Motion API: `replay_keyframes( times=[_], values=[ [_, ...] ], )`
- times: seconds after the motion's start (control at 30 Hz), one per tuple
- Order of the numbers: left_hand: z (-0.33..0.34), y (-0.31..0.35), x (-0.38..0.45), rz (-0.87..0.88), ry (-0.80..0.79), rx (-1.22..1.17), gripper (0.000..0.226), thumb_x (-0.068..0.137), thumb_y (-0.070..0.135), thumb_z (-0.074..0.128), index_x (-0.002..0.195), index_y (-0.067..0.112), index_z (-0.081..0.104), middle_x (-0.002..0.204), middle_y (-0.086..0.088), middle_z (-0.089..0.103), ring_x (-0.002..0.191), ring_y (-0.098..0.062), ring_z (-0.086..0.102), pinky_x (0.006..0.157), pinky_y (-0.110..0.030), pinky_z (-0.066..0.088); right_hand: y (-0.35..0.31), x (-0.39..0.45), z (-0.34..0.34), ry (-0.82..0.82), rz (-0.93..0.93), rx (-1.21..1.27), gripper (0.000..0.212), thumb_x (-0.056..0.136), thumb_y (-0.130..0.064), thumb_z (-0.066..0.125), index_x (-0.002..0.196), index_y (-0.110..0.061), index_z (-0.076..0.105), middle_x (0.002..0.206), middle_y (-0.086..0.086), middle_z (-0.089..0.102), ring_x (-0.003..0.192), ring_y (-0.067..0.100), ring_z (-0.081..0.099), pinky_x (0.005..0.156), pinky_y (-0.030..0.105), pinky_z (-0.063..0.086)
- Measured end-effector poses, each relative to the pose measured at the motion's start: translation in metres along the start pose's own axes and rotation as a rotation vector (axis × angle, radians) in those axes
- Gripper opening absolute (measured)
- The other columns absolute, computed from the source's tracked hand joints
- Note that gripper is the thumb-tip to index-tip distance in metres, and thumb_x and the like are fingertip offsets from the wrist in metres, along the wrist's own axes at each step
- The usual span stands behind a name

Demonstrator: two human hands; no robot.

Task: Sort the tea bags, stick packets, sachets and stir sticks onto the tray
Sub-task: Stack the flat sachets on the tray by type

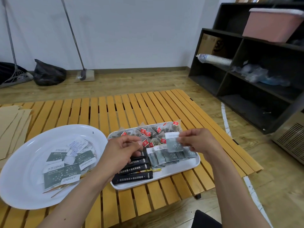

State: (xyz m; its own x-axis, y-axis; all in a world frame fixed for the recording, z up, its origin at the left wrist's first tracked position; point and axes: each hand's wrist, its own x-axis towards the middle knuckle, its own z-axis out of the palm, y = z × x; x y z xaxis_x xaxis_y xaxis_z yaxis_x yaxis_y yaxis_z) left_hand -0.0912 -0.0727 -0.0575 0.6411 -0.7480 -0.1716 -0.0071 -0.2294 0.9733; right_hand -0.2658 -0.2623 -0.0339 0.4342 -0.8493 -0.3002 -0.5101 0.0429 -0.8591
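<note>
On the near-left white plate lay unsorted sachets. The left hand hovered curled over the black stick packets, its grip unclear. The right hand pinched a grey sachet above the tray; best laid overlapping the sachet row, short of the tea bags beyond.

A white wall, wood-plank floor and dark open shelving surround the slatted table.

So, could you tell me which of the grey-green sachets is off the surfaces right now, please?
The grey-green paper sachet pinched by the right hand above the white rectangular tray; the others lie flat.
</note>
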Motion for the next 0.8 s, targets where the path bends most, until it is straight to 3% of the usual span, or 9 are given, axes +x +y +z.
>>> replay_keyframes(
  times=[0.13, 0.23, 0.3, 0.4, 0.53, 0.63, 0.8],
  values=[
    [-0.011, 0.003, 0.004, 0.011, 0.067, 0.003, 0.012, 0.091, 0.013, 0.072, 0.1, 0.02, 0.075, 0.08, 0.0, 0.08, 0.065, -0.005, 0.07, 0.054, -0.018, 0.048, 0.009, 0.008, -0.005, 0.028, 0.089, -0.106, 0.015, 0.081, -0.007, 0.083, 0.094, -0.008, 0.075, 0.093, 0.007, 0.075, 0.066, 0.01, 0.067, 0.046, 0.017, 0.047],
    [-0.013, 0.003, 0.005, 0.008, 0.08, 0.009, 0.011, 0.091, 0.012, 0.071, 0.099, 0.019, 0.075, 0.078, 0.003, 0.079, 0.061, -0.002, 0.069, 0.053, -0.017, 0.048, 0.01, 0.016, 0.005, 0.038, 0.101, -0.151, 0.014, 0.079, -0.005, 0.085, 0.089, -0.009, 0.076, 0.095, 0.008, 0.075, 0.078, 0.017, 0.073, 0.065, 0.029, 0.061],
    [-0.013, 0.002, 0.006, 0.008, 0.078, 0.013, 0.011, 0.091, 0.012, 0.071, 0.099, 0.018, 0.076, 0.079, 0.002, 0.079, 0.061, -0.002, 0.069, 0.05, -0.015, 0.048, 0.01, 0.02, 0.009, 0.05, 0.098, -0.213, 0.015, 0.077, -0.006, 0.087, 0.084, -0.012, 0.076, 0.096, 0.007, 0.076, 0.084, 0.02, 0.073, 0.076, 0.035, 0.062],
    [-0.013, 0.001, 0.007, 0.012, 0.081, 0.017, 0.01, 0.091, 0.012, 0.071, 0.099, 0.016, 0.076, 0.08, 0.001, 0.08, 0.061, -0.002, 0.069, 0.048, -0.012, 0.046, 0.01, 0.021, 0.009, 0.062, 0.075, -0.268, 0.016, 0.075, -0.008, 0.088, 0.081, -0.017, 0.077, 0.094, 0.002, 0.076, 0.083, 0.015, 0.07, 0.071, 0.03, 0.057],
    [-0.016, 0.0, 0.008, 0.019, 0.09, 0.049, 0.01, 0.091, 0.015, 0.072, 0.099, 0.02, 0.075, 0.079, 0.002, 0.079, 0.061, -0.001, 0.07, 0.048, -0.01, 0.046, 0.01, 0.019, 0.013, 0.015, 0.045, -0.319, 0.016, 0.074, -0.009, 0.089, 0.079, -0.02, 0.079, 0.099, 0.001, 0.076, 0.09, 0.016, 0.071, 0.084, 0.035, 0.061],
    [-0.021, 0.0, 0.008, 0.022, 0.102, 0.09, 0.01, 0.09, 0.015, 0.073, 0.098, 0.021, 0.075, 0.079, -0.004, 0.079, 0.06, -0.001, 0.07, 0.046, -0.009, 0.045, 0.011, 0.018, 0.019, -0.007, 0.028, -0.399, 0.014, 0.075, -0.011, 0.088, 0.081, -0.021, 0.081, 0.104, -0.001, 0.073, 0.091, 0.013, 0.068, 0.081, 0.03, 0.058],
    [-0.058, 0.001, 0.01, 0.058, 0.157, 0.333, 0.009, 0.086, 0.02, 0.079, 0.094, 0.023, 0.075, 0.079, -0.002, 0.076, 0.058, -0.003, 0.07, 0.054, -0.019, 0.044, 0.003, 0.011, 0.027, 0.056, -0.098, -0.334, 0.015, 0.08, -0.01, 0.083, 0.079, -0.025, 0.079, 0.087, -0.006, 0.074, 0.079, 0.012, 0.068, 0.075, 0.033, 0.06]
  ],
)
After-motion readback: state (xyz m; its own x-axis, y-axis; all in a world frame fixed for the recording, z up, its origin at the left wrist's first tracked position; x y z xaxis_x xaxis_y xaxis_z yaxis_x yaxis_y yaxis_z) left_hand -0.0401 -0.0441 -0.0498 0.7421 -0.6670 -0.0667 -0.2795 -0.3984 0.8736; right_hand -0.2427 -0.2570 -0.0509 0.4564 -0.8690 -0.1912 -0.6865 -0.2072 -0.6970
